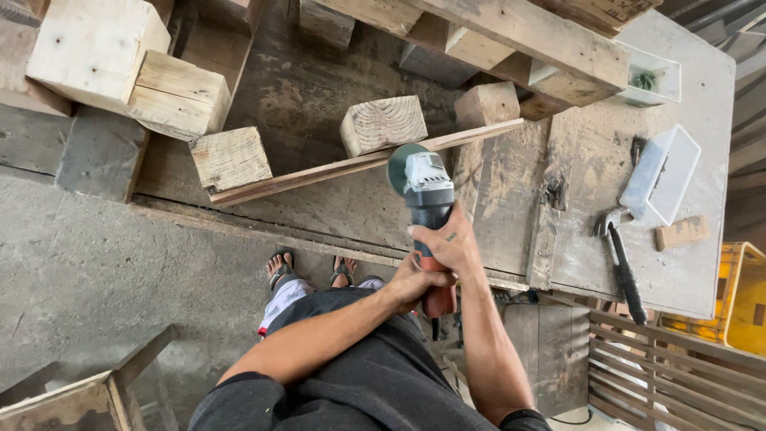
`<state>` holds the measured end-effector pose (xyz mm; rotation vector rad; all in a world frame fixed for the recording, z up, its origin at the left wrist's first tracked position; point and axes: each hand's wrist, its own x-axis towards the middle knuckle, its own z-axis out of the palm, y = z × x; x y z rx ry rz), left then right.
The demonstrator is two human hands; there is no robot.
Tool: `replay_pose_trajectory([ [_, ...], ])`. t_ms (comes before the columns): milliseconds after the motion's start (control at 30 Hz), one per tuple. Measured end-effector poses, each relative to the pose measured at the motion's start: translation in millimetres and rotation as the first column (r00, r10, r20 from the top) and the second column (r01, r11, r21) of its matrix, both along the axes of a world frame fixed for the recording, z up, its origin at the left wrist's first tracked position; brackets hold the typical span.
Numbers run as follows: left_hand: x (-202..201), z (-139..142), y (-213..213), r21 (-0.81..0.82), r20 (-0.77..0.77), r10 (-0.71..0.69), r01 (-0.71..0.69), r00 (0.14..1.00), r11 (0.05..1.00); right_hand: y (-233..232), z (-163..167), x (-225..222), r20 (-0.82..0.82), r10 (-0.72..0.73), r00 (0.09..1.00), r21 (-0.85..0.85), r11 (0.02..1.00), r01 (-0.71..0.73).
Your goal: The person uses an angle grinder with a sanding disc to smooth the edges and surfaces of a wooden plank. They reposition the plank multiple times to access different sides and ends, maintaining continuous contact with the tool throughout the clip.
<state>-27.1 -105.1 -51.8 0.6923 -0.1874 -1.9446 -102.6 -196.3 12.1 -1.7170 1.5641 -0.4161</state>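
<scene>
I hold an angle grinder [427, 191] with both hands over a workbench. My right hand [448, 243] wraps its dark body from above. My left hand [415, 283] grips the red rear handle lower down. The grinder's green disc [401, 166] sits against the near edge of a long thin wooden strip [351, 166]. The strip lies slanted across the bench, resting against several wood blocks [383, 124].
The worn wooden workbench [590, 199] carries a claw hammer [621, 259], a white open box [662, 174] and a small wood piece [681, 233] at right. Stacked timber [120, 68] lies at upper left. A yellow crate [742, 295] stands at the right edge. Concrete floor [96, 271] is at left.
</scene>
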Motion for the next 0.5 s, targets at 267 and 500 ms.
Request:
replay_pose_trajectory([
  [267,10.7,-3.9,18.3,0.009,-0.019,0.046,-0.045,0.999,0.999,13.9,4.7,21.8,-0.063,-0.001,0.998,0.042,0.999,0.004],
  [500,26.6,1.6,24.7,-0.046,-0.064,0.006,-0.009,0.998,0.999,21.5,10.2,32.8,-0.065,-0.017,0.998,0.054,0.998,0.02],
])
